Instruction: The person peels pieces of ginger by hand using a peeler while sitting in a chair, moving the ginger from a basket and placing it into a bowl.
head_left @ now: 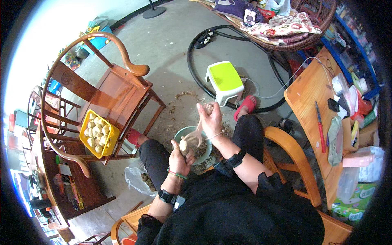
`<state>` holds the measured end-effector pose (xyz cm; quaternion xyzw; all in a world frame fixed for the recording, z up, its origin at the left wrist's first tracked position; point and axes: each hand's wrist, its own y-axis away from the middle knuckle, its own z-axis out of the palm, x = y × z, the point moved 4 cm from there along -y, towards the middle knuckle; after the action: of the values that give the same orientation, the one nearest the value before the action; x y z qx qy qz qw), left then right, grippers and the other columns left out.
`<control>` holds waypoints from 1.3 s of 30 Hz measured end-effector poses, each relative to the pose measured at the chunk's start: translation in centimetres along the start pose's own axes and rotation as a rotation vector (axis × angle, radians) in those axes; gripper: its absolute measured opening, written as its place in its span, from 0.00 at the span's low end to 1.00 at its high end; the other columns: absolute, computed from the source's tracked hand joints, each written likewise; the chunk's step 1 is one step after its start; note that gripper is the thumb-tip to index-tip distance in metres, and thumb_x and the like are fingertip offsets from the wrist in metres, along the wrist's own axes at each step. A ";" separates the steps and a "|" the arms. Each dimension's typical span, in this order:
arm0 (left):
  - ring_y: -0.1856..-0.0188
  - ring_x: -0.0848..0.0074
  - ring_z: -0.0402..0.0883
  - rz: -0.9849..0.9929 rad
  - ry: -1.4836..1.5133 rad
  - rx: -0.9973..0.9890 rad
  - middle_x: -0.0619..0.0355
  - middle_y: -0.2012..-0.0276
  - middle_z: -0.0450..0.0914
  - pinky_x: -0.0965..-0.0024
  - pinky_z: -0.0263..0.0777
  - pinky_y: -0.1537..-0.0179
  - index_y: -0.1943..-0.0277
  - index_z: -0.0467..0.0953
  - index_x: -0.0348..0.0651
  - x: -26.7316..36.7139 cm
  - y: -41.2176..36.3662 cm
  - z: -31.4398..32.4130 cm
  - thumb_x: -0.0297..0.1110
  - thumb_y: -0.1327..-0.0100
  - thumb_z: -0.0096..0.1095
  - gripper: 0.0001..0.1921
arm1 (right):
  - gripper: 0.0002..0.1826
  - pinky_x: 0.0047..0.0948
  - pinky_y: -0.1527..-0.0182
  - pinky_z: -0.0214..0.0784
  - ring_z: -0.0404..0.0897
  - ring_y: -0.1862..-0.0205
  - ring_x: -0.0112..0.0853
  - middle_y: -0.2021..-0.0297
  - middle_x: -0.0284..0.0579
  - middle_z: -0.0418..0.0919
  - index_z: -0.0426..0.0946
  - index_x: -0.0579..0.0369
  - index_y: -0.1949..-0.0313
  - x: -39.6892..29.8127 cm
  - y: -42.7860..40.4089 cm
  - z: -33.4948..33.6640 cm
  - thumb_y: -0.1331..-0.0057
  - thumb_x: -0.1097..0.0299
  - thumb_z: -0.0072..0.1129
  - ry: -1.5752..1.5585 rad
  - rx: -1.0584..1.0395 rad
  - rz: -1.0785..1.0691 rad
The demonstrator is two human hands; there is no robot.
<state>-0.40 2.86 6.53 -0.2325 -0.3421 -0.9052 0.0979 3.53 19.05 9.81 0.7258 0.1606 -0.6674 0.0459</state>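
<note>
Fingers curled, my left hand holds a pale, partly peeled root vegetable. A spoon-like tool is gripped by its handle in my right hand, its broad end against or just beside the vegetable; motion blur hides whether they touch. Below both hands, a light green basin on the floor contains dark scraps. To the left, a yellow plastic basket filled with several pale peeled pieces rests on a wooden armchair.
A green-topped stool stands ahead, inside a black tubular ring frame. Scraps litter the floor. At right, a red-handled knife lies on a wooden table. A clear plastic bag with brown roots lies left of my leg.
</note>
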 end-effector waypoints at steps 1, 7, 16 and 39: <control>0.87 0.83 0.53 -0.007 0.001 -0.015 0.66 0.85 0.59 0.80 0.46 0.86 0.65 0.69 0.45 0.1 -0.1 0.2 0.64 0.37 0.33 0.28 | 0.21 0.28 0.71 0.64 0.69 0.75 0.26 0.77 0.39 0.70 0.65 0.58 0.65 -0.4 0.6 0.4 0.44 0.56 0.64 -0.031 -0.020 -0.016; 0.89 0.83 0.52 -0.027 0.007 0.086 0.67 0.85 0.61 0.78 0.44 0.88 0.68 0.70 0.46 -0.2 -0.6 0.2 0.58 0.35 0.41 0.23 | 0.17 0.29 0.73 0.65 0.70 0.78 0.28 0.79 0.38 0.71 0.67 0.55 0.66 0.5 1.1 1.3 0.45 0.60 0.65 0.031 0.036 -0.057; 0.88 0.83 0.47 -0.169 0.229 0.036 0.68 0.87 0.50 0.79 0.42 0.87 0.68 0.65 0.49 -1.3 -0.3 -0.7 0.61 0.35 0.37 0.23 | 0.19 0.27 0.74 0.63 0.68 0.78 0.27 0.79 0.39 0.69 0.65 0.58 0.66 2.8 -2.3 -0.9 0.45 0.60 0.65 0.012 0.153 -0.011; 0.89 0.82 0.50 -0.155 0.012 0.097 0.66 0.89 0.52 0.79 0.41 0.88 0.68 0.66 0.47 -1.2 -0.2 -0.2 0.55 0.34 0.35 0.21 | 0.19 0.30 0.73 0.65 0.70 0.77 0.30 0.79 0.40 0.71 0.65 0.57 0.66 -0.7 1.6 0.9 0.45 0.59 0.65 0.070 0.015 -0.123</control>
<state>0.52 2.90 5.69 -0.1947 -0.4019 -0.8938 0.0406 3.11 17.15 10.12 0.7375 0.2016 -0.6445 -0.0063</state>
